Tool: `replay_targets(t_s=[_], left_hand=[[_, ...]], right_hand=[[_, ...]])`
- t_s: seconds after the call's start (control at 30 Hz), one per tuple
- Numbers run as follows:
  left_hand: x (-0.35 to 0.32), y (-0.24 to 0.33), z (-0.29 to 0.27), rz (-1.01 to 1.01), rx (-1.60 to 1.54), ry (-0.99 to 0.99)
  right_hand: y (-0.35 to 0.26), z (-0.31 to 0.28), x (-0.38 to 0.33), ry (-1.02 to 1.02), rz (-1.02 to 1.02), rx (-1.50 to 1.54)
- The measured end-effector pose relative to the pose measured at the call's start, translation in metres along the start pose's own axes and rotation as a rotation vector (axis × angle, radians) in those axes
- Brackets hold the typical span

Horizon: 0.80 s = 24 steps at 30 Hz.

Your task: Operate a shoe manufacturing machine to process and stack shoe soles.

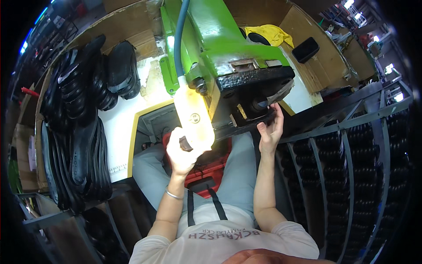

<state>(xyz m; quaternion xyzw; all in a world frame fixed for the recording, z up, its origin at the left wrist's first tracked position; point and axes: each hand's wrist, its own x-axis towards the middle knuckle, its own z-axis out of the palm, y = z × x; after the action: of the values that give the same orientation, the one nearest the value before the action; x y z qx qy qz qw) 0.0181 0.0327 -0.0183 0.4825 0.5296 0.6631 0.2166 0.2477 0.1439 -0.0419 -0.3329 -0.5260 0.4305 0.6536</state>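
Black strip lay under the green machine, long axis roughly left–right — right hand nearer, at its right end, grip spread. Left hand left of it, by glaring lamp — couldn't tell grip.

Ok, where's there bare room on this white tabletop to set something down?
The white strip between the black soles and the yellow edging looks bare, as does a smaller white patch between the green machine and the cardboard at right. It's crowded around the glowing lamp, left hand and right hand.
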Motion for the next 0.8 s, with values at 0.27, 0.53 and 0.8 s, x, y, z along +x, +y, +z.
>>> replay_targets(t_s=[0.27, 0.53, 0.8], left_hand=[[-0.005, -0.009, -0.046, -0.051, -0.042, 0.12], [-0.012, -0.041, -0.102, -0.138, -0.202, 0.145], [-0.028, -0.09, -0.125, -0.267, -0.097, -0.076]], right_hand=[[0.011, 0.041, -0.021, -0.025, 0.074, 0.09], [0.006, 0.079, -0.049, -0.073, 0.029, 0.05], [0.0, 0.1, -0.054, -0.075, -0.364, -0.384]])
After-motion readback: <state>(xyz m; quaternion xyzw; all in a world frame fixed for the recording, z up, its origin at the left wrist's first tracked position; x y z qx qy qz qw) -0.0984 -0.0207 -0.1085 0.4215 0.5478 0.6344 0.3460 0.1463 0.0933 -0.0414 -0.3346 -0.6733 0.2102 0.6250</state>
